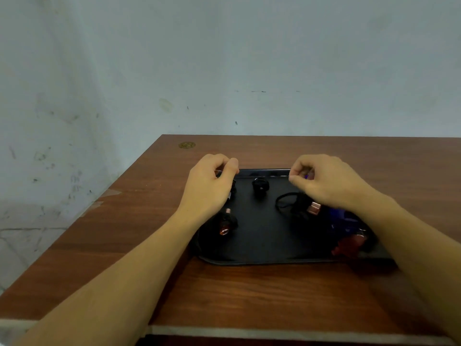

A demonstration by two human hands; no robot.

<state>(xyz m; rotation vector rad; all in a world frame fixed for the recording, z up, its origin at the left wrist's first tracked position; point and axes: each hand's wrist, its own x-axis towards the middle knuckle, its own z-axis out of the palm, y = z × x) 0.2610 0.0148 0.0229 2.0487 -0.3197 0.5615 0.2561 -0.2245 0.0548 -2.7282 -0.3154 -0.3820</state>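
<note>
At far rim of tray [262,236], R hand [324,183] pinches purple cable [307,175], L hand [209,186] grip unclear; 2 coiled bundles [260,186] done, loose cables [287,204] left.

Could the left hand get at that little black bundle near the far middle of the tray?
Probably yes. The black bundle lies uncovered on the tray, just beside the left hand; nothing stands between them. Its curled fingers may already hold something, which I cannot tell.

The table [249,290] is smooth brown wood. The black tray [262,245] looks matt, perhaps plastic. The plug [313,208] shines like metal.
</note>
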